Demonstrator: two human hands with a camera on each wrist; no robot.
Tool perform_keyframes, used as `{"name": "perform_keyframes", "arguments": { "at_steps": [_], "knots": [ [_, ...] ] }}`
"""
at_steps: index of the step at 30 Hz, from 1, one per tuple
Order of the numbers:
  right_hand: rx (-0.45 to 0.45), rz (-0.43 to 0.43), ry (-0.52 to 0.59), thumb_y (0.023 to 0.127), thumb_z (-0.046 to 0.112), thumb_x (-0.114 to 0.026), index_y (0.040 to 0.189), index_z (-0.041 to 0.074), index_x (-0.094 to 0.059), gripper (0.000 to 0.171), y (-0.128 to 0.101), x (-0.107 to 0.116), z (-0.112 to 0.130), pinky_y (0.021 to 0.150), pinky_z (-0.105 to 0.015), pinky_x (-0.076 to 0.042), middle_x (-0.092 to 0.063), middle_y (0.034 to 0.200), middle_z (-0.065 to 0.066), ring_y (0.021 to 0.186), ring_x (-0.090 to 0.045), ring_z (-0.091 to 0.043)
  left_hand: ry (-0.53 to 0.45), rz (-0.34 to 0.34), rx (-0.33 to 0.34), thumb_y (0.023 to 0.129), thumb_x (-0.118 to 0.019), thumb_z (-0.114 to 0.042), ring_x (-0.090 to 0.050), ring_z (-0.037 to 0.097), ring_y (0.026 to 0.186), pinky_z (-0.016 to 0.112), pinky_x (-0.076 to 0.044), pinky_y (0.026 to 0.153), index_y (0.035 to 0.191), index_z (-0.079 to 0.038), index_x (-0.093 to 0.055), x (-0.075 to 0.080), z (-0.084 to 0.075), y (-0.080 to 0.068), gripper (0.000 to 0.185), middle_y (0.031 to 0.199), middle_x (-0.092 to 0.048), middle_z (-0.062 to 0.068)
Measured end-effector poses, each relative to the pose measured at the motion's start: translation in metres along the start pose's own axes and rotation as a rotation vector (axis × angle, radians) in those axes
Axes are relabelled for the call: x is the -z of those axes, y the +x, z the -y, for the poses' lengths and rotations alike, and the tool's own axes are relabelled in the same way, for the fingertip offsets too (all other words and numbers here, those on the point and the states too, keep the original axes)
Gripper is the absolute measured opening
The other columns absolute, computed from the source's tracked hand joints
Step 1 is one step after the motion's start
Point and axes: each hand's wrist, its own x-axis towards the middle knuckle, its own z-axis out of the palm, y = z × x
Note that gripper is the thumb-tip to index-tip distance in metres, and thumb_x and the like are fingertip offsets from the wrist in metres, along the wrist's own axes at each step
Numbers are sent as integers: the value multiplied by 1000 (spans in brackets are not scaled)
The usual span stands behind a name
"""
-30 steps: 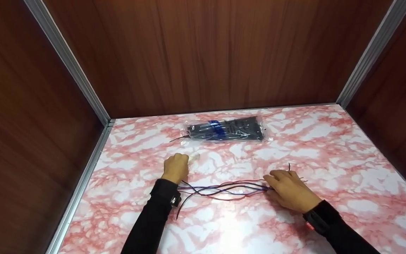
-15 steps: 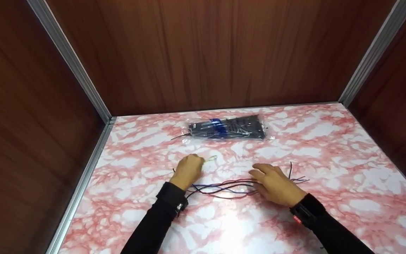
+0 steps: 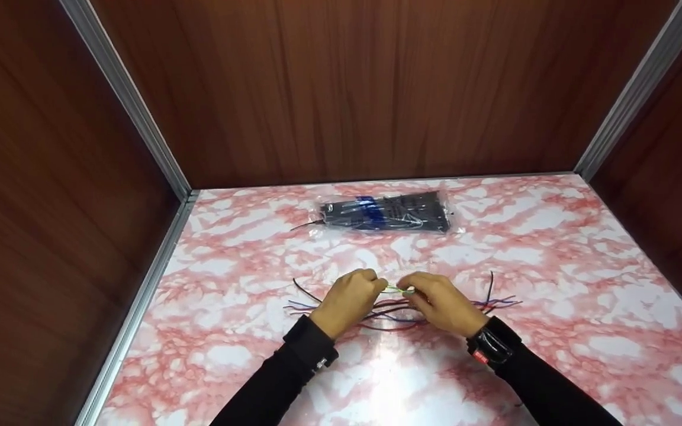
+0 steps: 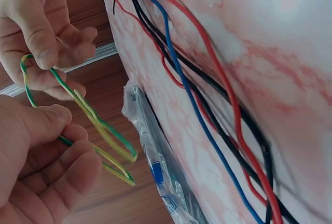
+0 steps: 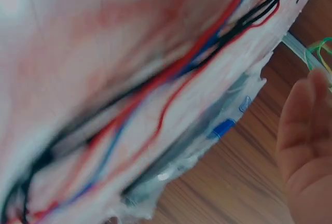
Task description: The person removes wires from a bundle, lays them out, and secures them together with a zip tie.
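A thin green-and-yellow wire (image 3: 400, 289), folded into loops, is stretched between my two hands above the table. My left hand (image 3: 347, 299) pinches it between thumb and fingers, with doubled ends sticking out past the fingers in the left wrist view. My right hand (image 3: 444, 302) holds the other loop, its thumb (image 4: 44, 50) against the strand. Below the hands lies a loose bundle of red (image 4: 236, 110), blue (image 4: 181, 76) and black wires (image 4: 254, 125), running left to right on the table. Both hands hide parts of the bundle in the head view.
Behind the hands lies a clear plastic bag (image 3: 388, 214) of thin black strips with a blue band; one strip pokes out at its left. Brown wood-look panels (image 3: 341, 89) with metal corner posts (image 3: 134, 100) enclose the pink-and-white marbled table (image 3: 228, 355) at back and sides.
My left hand has moved right with the green-and-yellow wire, over the bundle. My right hand has come off the bundle's right end, moved left and taken hold of that wire.
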Motion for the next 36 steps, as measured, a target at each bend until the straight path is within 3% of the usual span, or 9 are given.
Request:
{"name": "perform_keyframes", "arguments": {
  "at_steps": [4, 7, 11, 14, 18, 21, 27, 30, 36],
  "knots": [
    [52, -61, 57, 88, -6, -64, 105, 12, -69, 25, -4, -2, 3, 70, -21, -50, -67, 88, 1, 78, -64, -11, -4, -39, -17, 81, -67, 1, -60, 16, 69, 27, -52, 58, 84, -10, -66, -1, 2, -2, 12, 74, -56, 0],
    [81, -132, 137, 89, -7, -62, 110, 9, -69, 27, -3, -3, 7, 72, -28, -53, -67, 106, -4, 87, -65, -16, 2, -78, -22, 81, -67, 2, -59, 16, 71, 26, -52, 58, 87, -10, -65, 0, 5, -1, 13, 77, -58, 1],
    [81, -119, 209, 91, -10, -57, 112, 8, -68, 29, -2, 0, 13, 61, -26, -52, -67, 99, -1, 75, -63, -12, 21, -111, -29, 82, -64, 2, -58, 16, 71, 25, -51, 59, 89, -10, -67, 3, 10, 0, 14, 79, -59, 1],
    [159, -85, 37, 93, -3, -59, 109, 11, -68, 23, -1, 8, 14, 64, -22, -45, -62, 86, 7, 72, -55, -10, 46, -146, -54, 84, -64, 2, -54, 16, 70, 25, -49, 59, 85, -11, -66, 7, 14, -1, 14, 78, -57, 1],
    [282, -101, -284, 94, 10, -58, 104, 16, -69, 16, -3, 22, 11, 67, -30, -35, -55, 77, 9, 71, -44, -14, 74, -181, -110, 87, -64, -2, -47, 18, 73, 28, -42, 63, 84, -13, -65, 11, 17, -4, 12, 79, -53, 1],
    [268, -62, -405, 98, 16, -50, 106, 17, -68, 20, -7, 28, 10, 58, -28, -33, -46, 71, 9, 61, -38, -12, 67, -154, -136, 88, -65, -2, -43, 18, 73, 28, -39, 65, 87, -13, -64, 11, 18, -8, 11, 80, -51, 1],
    [209, 2, -512, 97, 16, -53, 102, 17, -66, 13, -19, 30, 8, 36, -22, -29, -47, 70, 10, 46, -42, -5, 129, -43, -160, 82, -66, -1, -48, 18, 68, 30, -38, 65, 87, -16, -61, 13, 22, -24, 17, 75, -59, -3],
    [214, -45, -498, 90, 14, -66, 91, 16, -66, 3, -23, 33, 7, 41, -25, -39, -49, 74, 10, 54, -49, -6, 144, -20, -163, 84, -63, -4, -51, 17, 70, 33, -40, 73, 86, -18, -59, 14, 28, -31, 14, 70, -61, -5],
    [148, -103, -288, 84, 1, -71, 97, 16, -70, 20, -34, 52, 5, 58, -16, -39, -49, 83, 9, 69, -44, -2, 130, -55, -117, 100, -47, -17, -51, 20, 73, 40, -41, 82, 82, -17, -58, 18, 42, -50, 21, 70, -60, -4]
  ]
}}
